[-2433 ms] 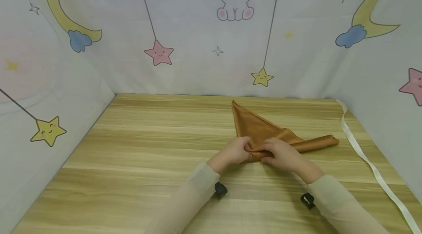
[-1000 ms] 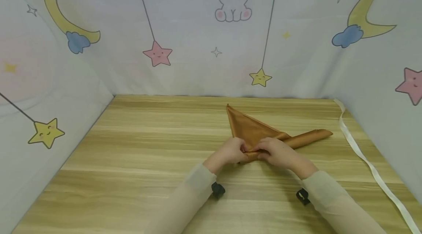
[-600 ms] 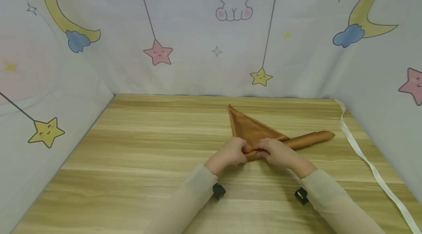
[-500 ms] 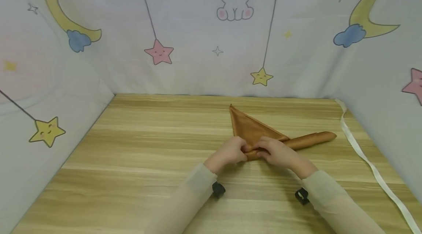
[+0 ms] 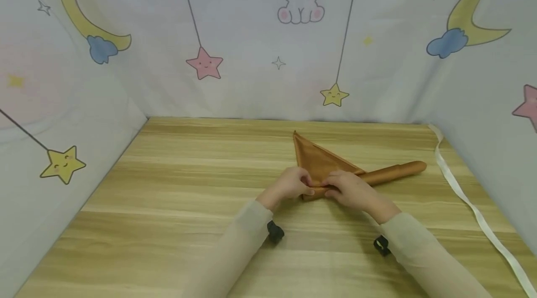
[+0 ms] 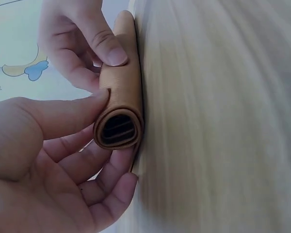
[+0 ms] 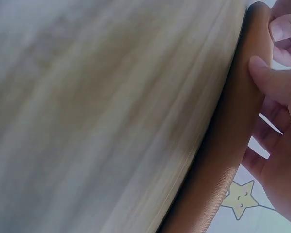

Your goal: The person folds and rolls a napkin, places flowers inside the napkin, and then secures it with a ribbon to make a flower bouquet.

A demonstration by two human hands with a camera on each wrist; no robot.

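Note:
A brown satin cloth [image 5: 316, 158] lies partly rolled on the wood-grain table. Its flat part tapers to a point at the back, while the rolled near edge stretches out to the right. At the roll's left end my left hand [image 5: 289, 182] pinches the fabric between thumb and fingers. The left wrist view looks into that end, a layered, hollow coil [image 6: 119, 128]. Just to the right, my right hand [image 5: 352, 190] holds the roll, its thumb [image 7: 262, 73] on the near side and its fingers behind, partly hidden by the cloth.
A long white ribbon [image 5: 461, 195] runs along the table's right side. White curtains [image 5: 251, 32] printed with stars, moons and a rabbit enclose the table [image 5: 168, 195] at the back and sides. A dark strap piece [image 5: 275, 232] hangs under the left sleeve, with another [image 5: 382, 245] under the right.
The roll has grown tighter and its right end now tilts farther back, looking smooth and rounded. The triangle's flat part is a little smaller. My left thumb has shifted to the roll's left end.

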